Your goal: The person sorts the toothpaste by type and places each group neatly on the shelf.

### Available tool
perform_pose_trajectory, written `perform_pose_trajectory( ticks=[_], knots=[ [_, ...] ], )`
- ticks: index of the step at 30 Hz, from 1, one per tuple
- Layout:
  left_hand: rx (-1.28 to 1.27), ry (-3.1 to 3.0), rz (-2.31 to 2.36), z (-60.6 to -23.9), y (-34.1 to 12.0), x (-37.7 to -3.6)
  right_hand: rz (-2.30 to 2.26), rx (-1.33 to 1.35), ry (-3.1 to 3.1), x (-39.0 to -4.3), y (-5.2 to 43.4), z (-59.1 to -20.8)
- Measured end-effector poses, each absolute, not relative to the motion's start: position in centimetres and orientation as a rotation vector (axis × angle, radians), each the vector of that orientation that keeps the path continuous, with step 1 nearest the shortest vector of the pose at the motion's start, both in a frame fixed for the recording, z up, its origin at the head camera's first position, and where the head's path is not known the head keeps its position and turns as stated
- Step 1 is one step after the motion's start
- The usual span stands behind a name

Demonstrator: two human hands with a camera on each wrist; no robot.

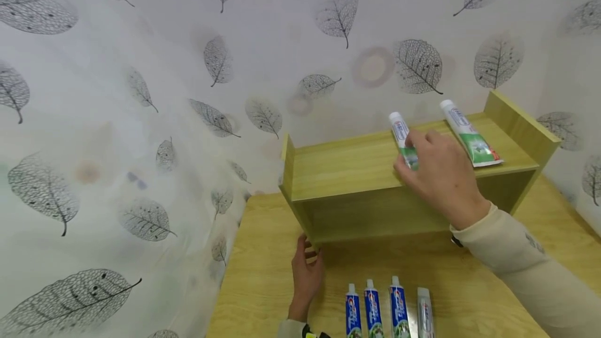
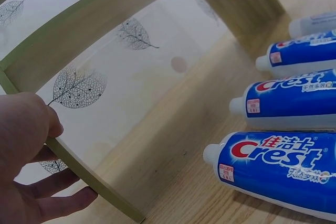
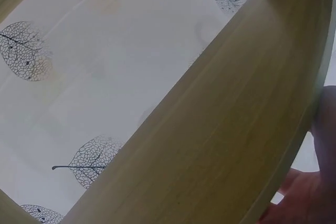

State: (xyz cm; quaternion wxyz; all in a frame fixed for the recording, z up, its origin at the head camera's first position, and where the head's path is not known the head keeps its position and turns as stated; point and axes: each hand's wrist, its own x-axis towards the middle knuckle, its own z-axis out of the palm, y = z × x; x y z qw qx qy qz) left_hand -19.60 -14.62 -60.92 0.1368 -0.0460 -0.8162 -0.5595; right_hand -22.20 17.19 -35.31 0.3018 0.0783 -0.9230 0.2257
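Note:
A small wooden shelf (image 1: 347, 171) stands on the wooden table. My left hand (image 1: 307, 275) grips the lower part of its left side panel (image 2: 79, 169), thumb and fingers on either side of the board. On the top board, my right hand (image 1: 443, 176) holds a white and green toothpaste tube (image 1: 400, 129) between thumb and fingers. The tube lies with its cap toward the wall, its lower end partly behind the fingers. To the right of that hand lies another white and green tube (image 1: 471, 137). The right wrist view shows mostly the top board's underside (image 3: 210, 108).
Blue Crest toothpaste tubes (image 2: 283, 166) and a grey-white tube (image 1: 425, 312) lie in a row on the table (image 1: 253, 254) in front of the shelf, caps toward it. Behind the shelf rises a leaf-patterned wall (image 1: 291, 30). The shelf's right side panel (image 1: 523, 124) stands above the top board.

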Motion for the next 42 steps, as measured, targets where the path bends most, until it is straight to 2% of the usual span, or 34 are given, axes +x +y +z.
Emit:
perform_pose_trajectory(
  ticks=[11, 27, 36, 42],
  knots=[
    [-0.197, -2.361, -1.538, -61.1, -14.6, -19.3, 0.611, 0.212, -2.429, -21.0, 17.0, -35.9],
    [-0.191, -2.357, -1.537, -60.9, -14.4, -19.4, 0.577, 0.271, -2.221, -15.8, 17.8, -37.3],
    [-0.18, -2.383, -1.513, -60.7, -14.5, -19.4, 0.531, 0.381, -2.25, -14.1, 17.7, -41.2],
    [-0.195, -2.362, -1.537, -60.7, -14.4, -19.4, 0.544, 0.356, -2.359, -13.3, 17.0, -44.4]
  ],
)
